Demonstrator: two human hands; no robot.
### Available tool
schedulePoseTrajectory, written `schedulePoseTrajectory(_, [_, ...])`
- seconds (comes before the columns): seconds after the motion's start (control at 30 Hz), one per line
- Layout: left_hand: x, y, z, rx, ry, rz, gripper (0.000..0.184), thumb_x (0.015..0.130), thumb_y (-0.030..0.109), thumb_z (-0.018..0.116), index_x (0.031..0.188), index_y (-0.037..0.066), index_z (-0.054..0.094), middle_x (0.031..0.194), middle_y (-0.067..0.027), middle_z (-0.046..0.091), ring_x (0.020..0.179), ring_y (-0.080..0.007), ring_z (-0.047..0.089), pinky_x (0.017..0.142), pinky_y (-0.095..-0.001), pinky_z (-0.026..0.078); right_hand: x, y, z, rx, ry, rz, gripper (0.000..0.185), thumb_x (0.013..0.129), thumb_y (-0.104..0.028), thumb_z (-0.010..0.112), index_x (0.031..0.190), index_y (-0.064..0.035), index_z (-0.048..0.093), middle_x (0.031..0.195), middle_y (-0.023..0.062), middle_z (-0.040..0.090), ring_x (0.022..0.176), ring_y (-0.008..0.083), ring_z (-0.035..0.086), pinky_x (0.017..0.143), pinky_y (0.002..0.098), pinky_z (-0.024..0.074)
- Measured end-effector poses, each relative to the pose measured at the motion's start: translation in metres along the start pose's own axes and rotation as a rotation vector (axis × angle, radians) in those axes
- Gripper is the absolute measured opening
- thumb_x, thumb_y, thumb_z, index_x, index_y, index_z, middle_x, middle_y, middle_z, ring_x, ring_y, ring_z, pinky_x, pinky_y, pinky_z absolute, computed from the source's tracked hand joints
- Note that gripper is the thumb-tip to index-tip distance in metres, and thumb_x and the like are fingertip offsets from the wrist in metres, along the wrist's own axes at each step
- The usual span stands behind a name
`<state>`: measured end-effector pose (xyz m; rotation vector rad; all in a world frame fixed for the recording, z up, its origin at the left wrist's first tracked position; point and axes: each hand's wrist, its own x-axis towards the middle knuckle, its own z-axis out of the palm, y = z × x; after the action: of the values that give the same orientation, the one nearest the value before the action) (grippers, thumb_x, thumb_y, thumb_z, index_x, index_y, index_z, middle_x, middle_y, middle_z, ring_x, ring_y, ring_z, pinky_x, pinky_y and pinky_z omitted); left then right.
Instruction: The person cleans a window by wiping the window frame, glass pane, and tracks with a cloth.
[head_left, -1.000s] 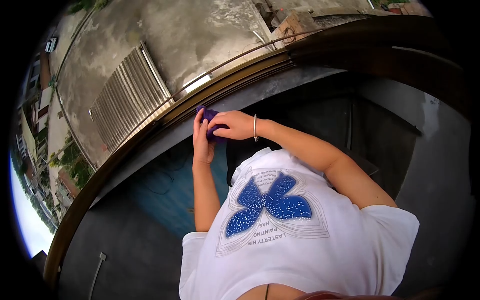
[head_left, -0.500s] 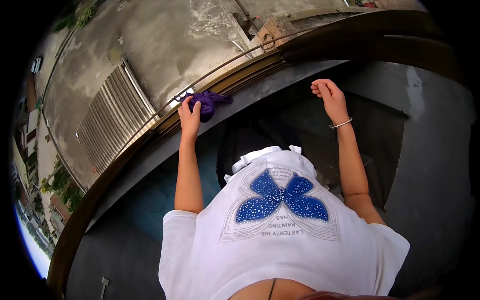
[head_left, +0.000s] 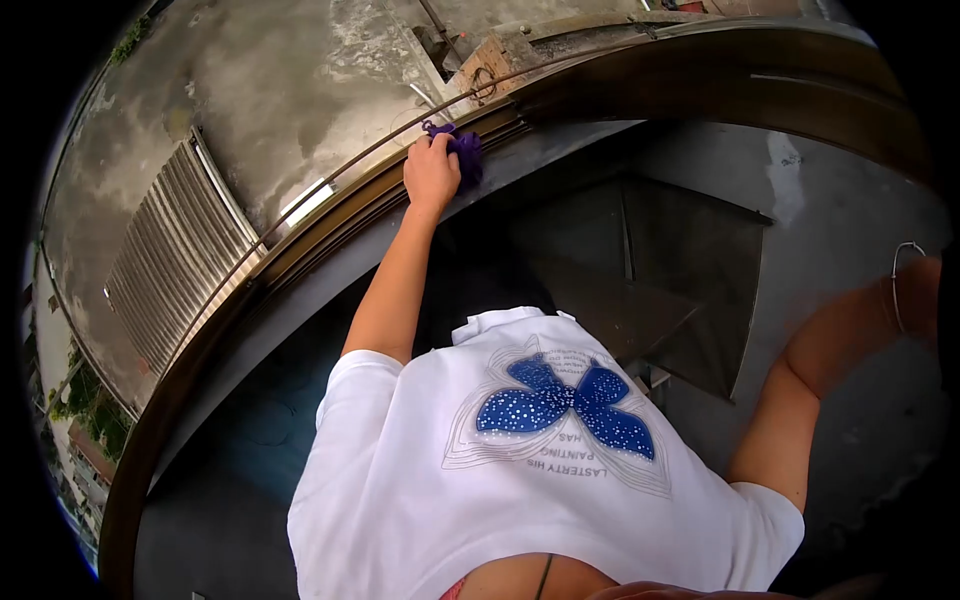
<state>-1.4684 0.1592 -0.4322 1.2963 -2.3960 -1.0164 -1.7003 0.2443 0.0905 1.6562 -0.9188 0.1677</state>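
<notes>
My left hand (head_left: 432,178) is closed on a crumpled purple cloth (head_left: 468,158), which lies against the brown window track (head_left: 365,190) and the grey sill (head_left: 535,157). Its fingers bend over the cloth's near side, and part of the cloth is hidden beneath them. At the right edge of the view, my right hand (head_left: 925,295) is blurred and cut off, with a bracelet (head_left: 896,290) at the wrist. The fingers of that hand do not show, so I cannot see what they touch.
A thin rail (head_left: 395,133) runs along the outer side of the track. Outside lie a concrete surface (head_left: 290,80) far below and a corrugated metal sheet (head_left: 180,250). A dark panel (head_left: 690,270) and grey floor (head_left: 850,200) are at the right.
My left hand has moved right and farther out along the track with the purple cloth. My right hand has swung out to the right edge, and my body has turned.
</notes>
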Motion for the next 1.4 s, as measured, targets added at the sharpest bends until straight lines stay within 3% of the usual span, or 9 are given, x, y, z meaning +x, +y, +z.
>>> schedulePoseTrajectory(0.2, [0.027, 0.046, 0.05, -0.395, -0.03, -0.133, 0.029, 0.082, 0.018, 0.059, 0.11, 0.013, 0.064, 0.11, -0.0133, 0.063, 0.103, -0.0364, 0.057, 0.09, -0.0417, 0.046, 0.004, 0.044, 0.019, -0.159, -0.046, -0.264, 0.025, 0.097, -0.017, 0.045, 0.084, -0.0071, 0.063, 0.092, 0.0087, 0.058, 0.089, 0.0229, 0.053, 0.082, 0.0398, 0.0379])
schedulePoseTrajectory(0.4, [0.043, 0.089, 0.067, -1.521, -0.124, -0.563, 0.04, 0.091, 0.015, 0.053, 0.129, 0.003, 0.05, 0.122, -0.0143, 0.059, 0.111, -0.0234, 0.055, 0.096, -0.0313, 0.041, -0.003, 0.044, 0.026, -0.204, -0.051, -0.285, 0.028, 0.094, -0.019, 0.038, 0.08, -0.0102, 0.06, 0.092, 0.0084, 0.059, 0.09, 0.0227, 0.052, 0.087, 0.0408, 0.0323])
schedulePoseTrajectory(0.67, [0.072, 0.089, 0.081, -1.098, -0.247, -0.638, 0.034, 0.088, 0.013, 0.051, 0.118, -0.001, 0.057, 0.119, -0.0168, 0.06, 0.107, -0.0277, 0.057, 0.092, -0.0332, 0.043, -0.004, 0.056, 0.033, -0.166, 0.0, -0.308, 0.031, 0.092, -0.02, 0.035, 0.077, -0.0077, 0.058, 0.091, 0.0134, 0.058, 0.09, 0.0244, 0.049, 0.089, 0.0406, 0.0317])
schedulePoseTrajectory(0.8, [0.038, 0.17, 0.018, -0.895, 0.254, -0.401, 0.02, 0.082, 0.009, 0.049, 0.092, 0.0, 0.063, 0.084, -0.0145, 0.063, 0.079, -0.0308, 0.06, 0.076, -0.0369, 0.048, -0.001, 0.046, 0.038, -0.219, 0.053, -0.33, 0.031, 0.091, -0.02, 0.034, 0.075, -0.0069, 0.057, 0.089, 0.0145, 0.058, 0.088, 0.0247, 0.05, 0.088, 0.0398, 0.0324])
schedulePoseTrajectory(0.93, [-0.011, 0.182, -0.037, -1.52, -0.773, -0.128, 0.024, 0.082, 0.007, 0.044, 0.094, -0.001, 0.064, 0.079, -0.0125, 0.062, 0.073, -0.0183, 0.057, 0.071, -0.0295, 0.046, 0.003, 0.044, 0.044, -0.209, 0.082, -0.319, 0.03, 0.091, -0.02, 0.034, 0.075, -0.007, 0.056, 0.088, 0.015, 0.058, 0.088, 0.0246, 0.05, 0.088, 0.0398, 0.0324])
schedulePoseTrajectory(1.03, [-0.022, 0.152, -0.006, -1.339, -0.459, -0.257, 0.027, 0.083, 0.008, 0.042, 0.096, -0.001, 0.064, 0.08, -0.0114, 0.064, 0.075, -0.0176, 0.058, 0.073, -0.0296, 0.046, 0.005, 0.043, 0.047, -0.209, 0.046, -0.265, 0.03, 0.09, -0.022, 0.034, 0.074, -0.0072, 0.055, 0.089, 0.0157, 0.058, 0.089, 0.0248, 0.049, 0.089, 0.0405, 0.0322])
schedulePoseTrajectory(1.07, [-0.016, 0.139, 0.008, -1.419, -0.362, -0.562, 0.029, 0.085, 0.009, 0.04, 0.099, -0.001, 0.063, 0.086, -0.0105, 0.066, 0.08, -0.0182, 0.059, 0.076, -0.0295, 0.046, 0.004, 0.04, 0.048, -0.205, 0.044, -0.264, 0.03, 0.09, -0.022, 0.034, 0.074, -0.0072, 0.055, 0.089, 0.0157, 0.058, 0.089, 0.0248, 0.049, 0.089, 0.0405, 0.0322])
schedulePoseTrajectory(1.2, [0.018, 0.086, 0.034, -1.054, 0.029, -0.348, 0.036, 0.092, 0.014, 0.042, 0.123, 0.005, 0.056, 0.116, -0.0182, 0.059, 0.107, -0.0311, 0.057, 0.094, -0.0363, 0.042, 0.006, 0.037, 0.051, -0.202, 0.077, -0.234, 0.031, 0.09, -0.023, 0.035, 0.073, -0.0072, 0.055, 0.089, 0.0158, 0.059, 0.089, 0.0251, 0.048, 0.09, 0.0409, 0.0323])
schedulePoseTrajectory(1.4, [0.045, 0.077, 0.055, -0.855, -0.226, -0.338, 0.046, 0.091, 0.014, 0.041, 0.137, 0.009, 0.047, 0.122, -0.0211, 0.054, 0.114, -0.0365, 0.051, 0.097, -0.0388, 0.039, 0.017, 0.038, 0.058, -0.15, 0.105, -0.204, 0.03, 0.088, -0.023, 0.036, 0.071, -0.0069, 0.055, 0.088, 0.0162, 0.059, 0.09, 0.0252, 0.048, 0.089, 0.0398, 0.0331])
